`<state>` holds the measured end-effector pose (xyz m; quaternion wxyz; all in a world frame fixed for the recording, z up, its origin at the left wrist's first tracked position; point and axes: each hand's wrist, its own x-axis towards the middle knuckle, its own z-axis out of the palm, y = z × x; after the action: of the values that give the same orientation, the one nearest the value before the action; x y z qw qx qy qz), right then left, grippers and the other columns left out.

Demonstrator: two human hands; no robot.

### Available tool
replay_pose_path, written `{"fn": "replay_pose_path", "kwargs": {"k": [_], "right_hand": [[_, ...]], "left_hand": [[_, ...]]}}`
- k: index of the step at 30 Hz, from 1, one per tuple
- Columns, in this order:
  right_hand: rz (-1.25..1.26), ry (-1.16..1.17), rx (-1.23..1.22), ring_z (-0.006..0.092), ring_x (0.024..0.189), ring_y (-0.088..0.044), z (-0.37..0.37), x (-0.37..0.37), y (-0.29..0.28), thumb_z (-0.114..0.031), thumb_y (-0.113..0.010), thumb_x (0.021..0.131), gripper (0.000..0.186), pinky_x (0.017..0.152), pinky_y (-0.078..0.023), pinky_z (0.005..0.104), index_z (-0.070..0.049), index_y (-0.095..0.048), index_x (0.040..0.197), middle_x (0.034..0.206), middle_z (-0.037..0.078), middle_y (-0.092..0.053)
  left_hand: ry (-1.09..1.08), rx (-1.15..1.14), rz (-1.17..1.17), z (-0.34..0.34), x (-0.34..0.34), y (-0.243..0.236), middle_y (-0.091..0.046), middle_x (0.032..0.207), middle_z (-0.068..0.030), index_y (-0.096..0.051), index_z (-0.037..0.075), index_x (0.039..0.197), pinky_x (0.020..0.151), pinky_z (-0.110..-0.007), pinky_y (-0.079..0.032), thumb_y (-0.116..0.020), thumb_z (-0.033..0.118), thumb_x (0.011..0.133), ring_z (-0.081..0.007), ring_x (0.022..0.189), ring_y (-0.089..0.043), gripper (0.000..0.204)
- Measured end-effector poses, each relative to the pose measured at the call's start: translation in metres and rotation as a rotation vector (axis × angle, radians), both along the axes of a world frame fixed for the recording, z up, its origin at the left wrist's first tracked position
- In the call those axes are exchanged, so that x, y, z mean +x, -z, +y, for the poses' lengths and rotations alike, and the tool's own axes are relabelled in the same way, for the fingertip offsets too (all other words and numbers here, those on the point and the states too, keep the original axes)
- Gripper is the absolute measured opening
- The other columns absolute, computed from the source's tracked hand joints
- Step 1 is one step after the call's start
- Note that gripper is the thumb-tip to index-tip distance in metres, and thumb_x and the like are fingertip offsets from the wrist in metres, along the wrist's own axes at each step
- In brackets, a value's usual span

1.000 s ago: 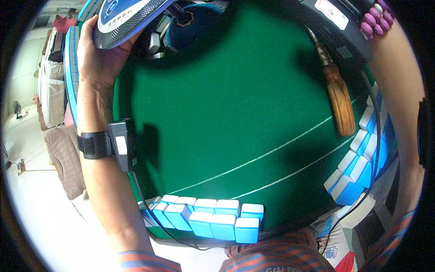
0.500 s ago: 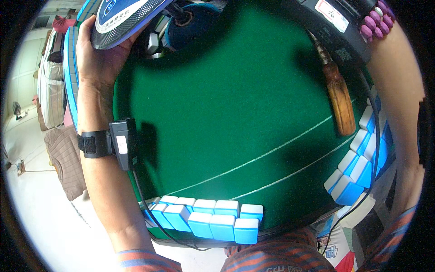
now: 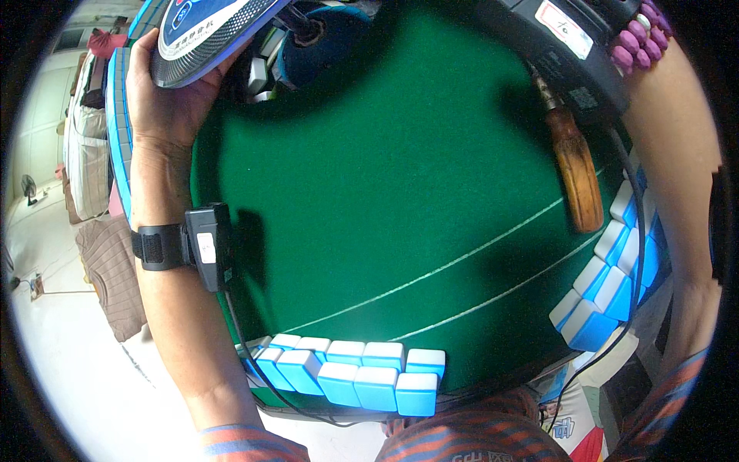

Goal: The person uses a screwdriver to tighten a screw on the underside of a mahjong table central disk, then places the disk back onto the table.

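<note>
My left hand (image 3: 173, 108) grips the rim of a round blue and white control panel (image 3: 219, 35) with a dark mesh edge, tilted up at the top left. A dark stalk (image 3: 304, 27) shows beneath it, above a round opening in the green felt tabletop (image 3: 369, 169) of a mahjong table. Inside the opening are a dark blue round part (image 3: 327, 50) and a few white tiles (image 3: 258, 75). My right arm reaches to the top edge; a black wrist device and the frame's edge hide that hand. Near it lies a wooden-handled screwdriver (image 3: 577, 173).
Blue and white mahjong tiles (image 3: 377, 385) stand in stacked rows along the near edge, with more tiles (image 3: 604, 285) at the right. A black cable (image 3: 250, 354) runs down from the left wrist device (image 3: 208, 246). A brown quilted cushion (image 3: 112, 277) is off to the left.
My left hand and the control panel have shifted very slightly left. The tiles and screwdriver lie as before.
</note>
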<state>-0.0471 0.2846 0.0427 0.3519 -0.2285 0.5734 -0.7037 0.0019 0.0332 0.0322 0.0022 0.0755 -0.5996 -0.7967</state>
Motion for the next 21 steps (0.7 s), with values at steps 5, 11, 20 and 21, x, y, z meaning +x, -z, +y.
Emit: {"fn": "replay_pose_path", "kwargs": {"k": [5, 11, 20, 21], "right_hand": [[-0.073, -0.053, 0.001, 0.0233, 0.094, -0.068, 0.003, -0.006, -0.003, -0.033, -0.039, 0.104, 0.041, 0.082, -0.058, 0.0339, 0.004, -0.054, 0.117, 0.102, 0.017, -0.069], [0.097, 0.064, 0.0, 0.0238, 0.095, -0.068, -0.002, 0.005, 0.004, -0.032, -0.04, 0.104, 0.041, 0.083, -0.058, 0.035, 0.004, -0.053, 0.118, 0.103, 0.018, -0.068], [-0.106, -0.082, -0.002, 0.0248, 0.095, -0.068, -0.001, -0.008, 0.0, -0.032, -0.038, 0.104, 0.041, 0.082, -0.058, 0.0363, 0.003, -0.05, 0.121, 0.102, 0.017, -0.068], [-0.076, -0.068, -0.004, 0.0248, 0.095, -0.068, -0.005, -0.007, 0.003, -0.032, -0.038, 0.104, 0.04, 0.082, -0.058, 0.0365, 0.003, -0.049, 0.121, 0.102, 0.017, -0.068]], "left_hand": [[0.015, 0.023, -0.003, -0.005, -0.003, 0.002, -0.043, 0.141, -0.0331, -0.032, -0.012, 0.141, 0.115, -0.059, -0.031, -0.033, 0.025, 0.098, -0.0471, 0.131, -0.043, 0.056], [0.001, 0.024, 0.003, -0.009, -0.003, 0.005, -0.043, 0.14, -0.0339, -0.031, -0.012, 0.14, 0.115, -0.059, -0.029, -0.033, 0.026, 0.098, -0.0473, 0.132, -0.042, 0.057], [-0.019, 0.021, -0.003, -0.007, -0.002, 0.005, -0.04, 0.142, -0.0343, -0.031, -0.013, 0.141, 0.116, -0.059, -0.027, -0.033, 0.025, 0.098, -0.0472, 0.133, -0.04, 0.057], [-0.024, 0.017, -0.004, -0.009, 0.0, 0.005, -0.04, 0.142, -0.0343, -0.031, -0.013, 0.141, 0.116, -0.059, -0.027, -0.033, 0.025, 0.098, -0.0472, 0.133, -0.04, 0.057]]}}
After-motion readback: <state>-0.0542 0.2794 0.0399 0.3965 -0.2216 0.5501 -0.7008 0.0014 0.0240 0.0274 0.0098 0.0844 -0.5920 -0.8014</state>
